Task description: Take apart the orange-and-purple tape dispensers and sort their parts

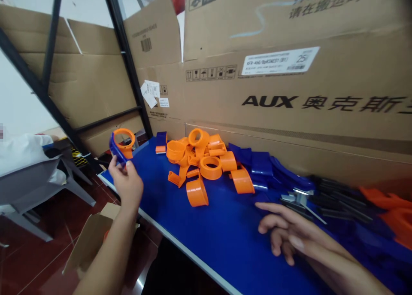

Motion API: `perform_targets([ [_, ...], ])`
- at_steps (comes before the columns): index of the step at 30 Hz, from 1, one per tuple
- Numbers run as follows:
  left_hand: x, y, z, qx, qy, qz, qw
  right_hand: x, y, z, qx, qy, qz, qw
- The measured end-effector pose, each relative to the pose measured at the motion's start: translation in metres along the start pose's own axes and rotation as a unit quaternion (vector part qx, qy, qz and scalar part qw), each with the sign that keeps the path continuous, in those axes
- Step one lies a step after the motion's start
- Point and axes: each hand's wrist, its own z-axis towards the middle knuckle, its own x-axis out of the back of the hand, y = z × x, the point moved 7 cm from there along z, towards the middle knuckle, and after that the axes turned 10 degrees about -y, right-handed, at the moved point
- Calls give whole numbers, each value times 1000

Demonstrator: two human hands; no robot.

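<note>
My left hand (127, 181) is closed on an orange and blue tape dispenser (125, 142), raised over the table's left end. Its orange ring faces up and the blue part lies along its left side. My right hand (286, 230) is low over the table at the right, fingers apart and holding nothing. Just beyond its fingertips lie metal pieces (298, 197) and a stack of blue plastic parts (262, 162). A heap of orange plastic ring parts (210, 167) fills the table's back middle, with a blue and orange piece (161, 142) at its left.
The blue table (180, 235) backs onto a large cardboard sheet (219, 97). Black strips (341, 196) and more orange parts (399, 217) lie at the right. Left are a black metal frame (125, 59), a grey plastic chair (41, 179) and an open carton (83, 239) on the floor.
</note>
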Motion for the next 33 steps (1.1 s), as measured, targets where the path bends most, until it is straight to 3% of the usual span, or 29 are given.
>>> perform_targets([
  [1,7,19,-26,-52,11,-56,997,-2,-5,-1,13,5,-6,1000],
  [3,5,61,-83,-129,-44,-136,981,-6,-12,-4,41,15,-7,999],
  [5,-20,110,-141,-198,-208,-199,937,-12,-15,-4,68,2,9,998],
  [7,-58,150,-193,-197,-397,-260,858,-17,-14,-3,81,-7,33,996],
  [8,-75,166,-212,-186,-456,-281,824,-16,-13,-2,85,15,50,995],
  [11,-122,196,-243,-165,-551,-288,766,6,-5,-6,57,209,81,973],
  [14,-159,210,-253,-187,-599,-266,732,22,-1,-12,25,321,127,938],
  [17,-176,214,-257,-222,-612,-260,713,33,-2,-17,34,356,160,920],
  [19,-175,211,-257,-249,-598,-255,718,38,0,-18,39,353,189,915],
  [24,-154,206,-255,-348,-493,-221,766,41,4,-13,48,295,255,920],
  [28,-143,214,-256,-457,-431,-193,753,46,1,-14,67,297,248,919],
  [33,-132,223,-248,-566,-329,-136,744,37,-1,-12,33,243,218,945],
])
